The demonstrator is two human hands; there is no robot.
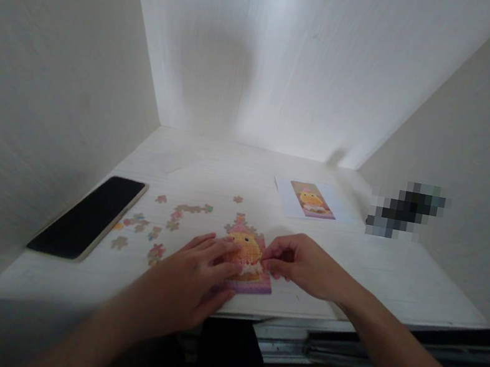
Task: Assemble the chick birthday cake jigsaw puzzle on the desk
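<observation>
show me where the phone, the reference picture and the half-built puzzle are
phone [88,216], head view, middle of its dark screen
reference picture [312,200], head view, on the printed yellow figure
half-built puzzle [248,249], head view, on the yellow figure between the two hands

The partly built puzzle [246,260] lay on the bench [399,274] near its front edge. The left hand [190,281] rested flat on the puzzle's left side; the right hand [302,263] touched its right edge. Loose pieces [156,228] were scattered to the left, between the puzzle and the phone [90,216]. Behind and to the right lay the reference sheet [313,200].
</observation>
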